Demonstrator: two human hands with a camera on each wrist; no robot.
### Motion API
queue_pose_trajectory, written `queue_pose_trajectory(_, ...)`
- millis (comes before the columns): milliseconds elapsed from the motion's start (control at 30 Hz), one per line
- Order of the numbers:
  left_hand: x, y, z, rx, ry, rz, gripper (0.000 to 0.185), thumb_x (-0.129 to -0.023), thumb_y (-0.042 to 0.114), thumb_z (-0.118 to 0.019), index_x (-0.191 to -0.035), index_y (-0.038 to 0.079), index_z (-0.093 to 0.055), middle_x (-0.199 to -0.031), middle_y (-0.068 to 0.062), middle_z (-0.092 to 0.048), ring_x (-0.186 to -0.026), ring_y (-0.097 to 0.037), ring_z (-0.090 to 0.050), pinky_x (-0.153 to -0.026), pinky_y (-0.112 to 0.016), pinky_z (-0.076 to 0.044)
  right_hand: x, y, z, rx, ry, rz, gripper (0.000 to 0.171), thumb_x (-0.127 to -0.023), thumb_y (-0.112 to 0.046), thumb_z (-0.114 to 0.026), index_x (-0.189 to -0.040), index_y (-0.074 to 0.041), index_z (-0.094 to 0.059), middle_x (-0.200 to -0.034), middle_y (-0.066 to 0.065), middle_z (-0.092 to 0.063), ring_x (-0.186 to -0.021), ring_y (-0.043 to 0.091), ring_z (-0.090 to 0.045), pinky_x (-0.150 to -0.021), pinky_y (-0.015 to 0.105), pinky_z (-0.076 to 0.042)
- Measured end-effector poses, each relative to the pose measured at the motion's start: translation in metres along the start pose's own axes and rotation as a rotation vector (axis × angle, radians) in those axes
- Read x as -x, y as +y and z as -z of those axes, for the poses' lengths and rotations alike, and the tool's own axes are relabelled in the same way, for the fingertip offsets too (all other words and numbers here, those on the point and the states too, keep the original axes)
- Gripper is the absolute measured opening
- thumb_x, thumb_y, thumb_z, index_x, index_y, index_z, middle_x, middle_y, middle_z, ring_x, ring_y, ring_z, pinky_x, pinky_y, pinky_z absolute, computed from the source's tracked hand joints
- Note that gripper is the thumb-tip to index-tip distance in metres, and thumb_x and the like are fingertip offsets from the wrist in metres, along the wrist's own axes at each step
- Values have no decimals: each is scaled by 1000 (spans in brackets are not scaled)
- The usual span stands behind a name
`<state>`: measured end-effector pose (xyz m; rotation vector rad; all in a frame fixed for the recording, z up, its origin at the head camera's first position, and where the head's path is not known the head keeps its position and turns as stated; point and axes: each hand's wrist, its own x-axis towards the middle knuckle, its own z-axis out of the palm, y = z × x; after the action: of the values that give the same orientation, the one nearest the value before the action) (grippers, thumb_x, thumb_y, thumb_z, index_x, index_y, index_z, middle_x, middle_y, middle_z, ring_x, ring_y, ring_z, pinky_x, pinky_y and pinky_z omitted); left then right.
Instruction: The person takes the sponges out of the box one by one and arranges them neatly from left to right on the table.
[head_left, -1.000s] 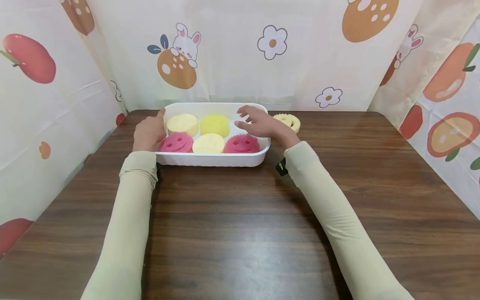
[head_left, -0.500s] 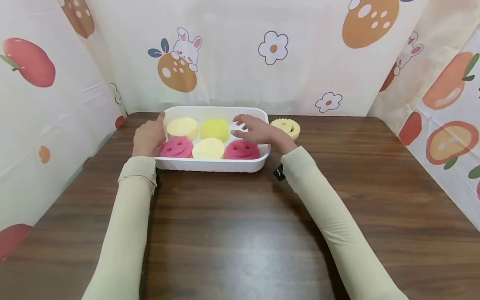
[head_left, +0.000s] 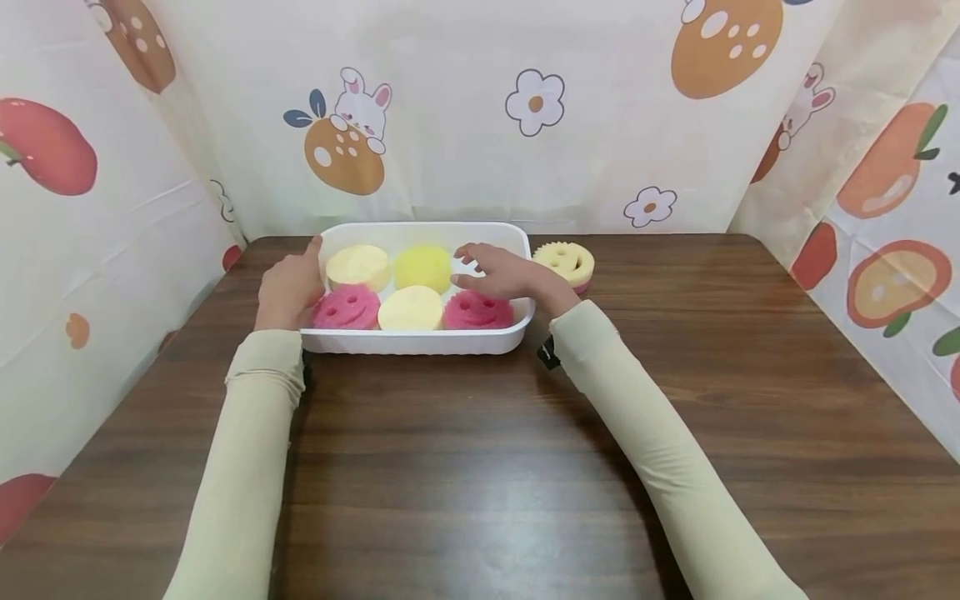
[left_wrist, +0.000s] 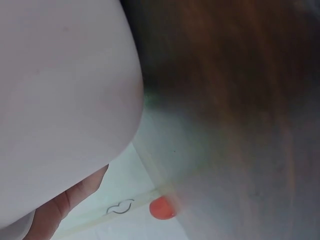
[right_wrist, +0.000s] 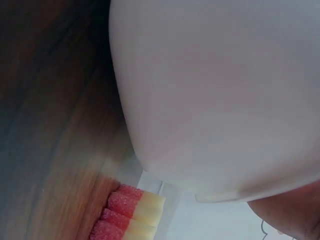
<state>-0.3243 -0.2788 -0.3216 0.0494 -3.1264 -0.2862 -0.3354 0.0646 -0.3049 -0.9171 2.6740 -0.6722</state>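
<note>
1. Left hand (head_left: 285,287) rests against the left end wall of the white rectangular plastic tray (head_left: 416,340), fingers lying along the rim with the thumb up at the far corner; whether the fingers curl under the edge cannot be told.
2. Right hand (head_left: 502,275) hovers over the tray's right end, fingers spread and relaxed, holding nothing; the wrist crosses the right rim.
3. The tray sits between the two hands on the dark brown wooden table (head_left: 480,467).
4. Count inside the tray: five round sponges.
5. Two pink smiley-face sponges, one just beside the left hand (head_left: 347,307), one directly under the right hand (head_left: 477,311).
6. Two pale cream round sponges, one by the left thumb (head_left: 358,265), one in the near row between the pink pair (head_left: 410,308).
7. One bright yellow round sponge (head_left: 423,266) sits just left of the right fingertips.
8. Outside the tray, one pale yellow smiley sponge with a pink underside (head_left: 564,262) lies just right of the right hand.
9. Fruit-and-rabbit printed curtain (head_left: 525,108) stands beyond both hands.
</note>
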Motion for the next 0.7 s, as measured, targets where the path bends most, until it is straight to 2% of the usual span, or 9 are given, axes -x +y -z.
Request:
queue_pose_trajectory(200,0,0,0,-28,28,-15,73,-95,12,-48,-159,6,-13,-123,-39,-56,-95,-50,-60,-83,-64,-51,-1,-1,-4,-4,-31,-4,62,-101,-44,-49,-149,-9,-36,-145,12,-49,-134,28,-48,-114,42,-39)
queue_pose_trajectory(367,0,4,-1,-23,29,-18,73,-94,11,-48,-158,5,-14,-118,-38,-58,-89,-47,-60,-80,-62,-52,-1,1,-7,-2,-69,-20,64,-100,-46,-49,-151,-10,-34,-147,12,-48,-136,27,-47,-115,43,-39)
queue_pose_trajectory(467,-1,3,0,-18,33,-18,73,-95,12,-48,-159,6,-13,-117,-37,-58,-90,-46,-60,-81,-62,-52,-1,1,-8,13,-64,-19,63,-101,-46,-48,-150,-9,-36,-146,12,-48,-135,27,-47,-115,43,-39)
queue_pose_trajectory(700,-2,-1,0,-18,5,-9,74,-96,13,-48,-159,6,-9,-112,-36,-59,-84,-42,-58,-74,-57,-52,-5,-1,-11,47,-62,-9,59,-101,-46,-47,-147,-9,-42,-142,11,-51,-132,25,-48,-114,41,-39)
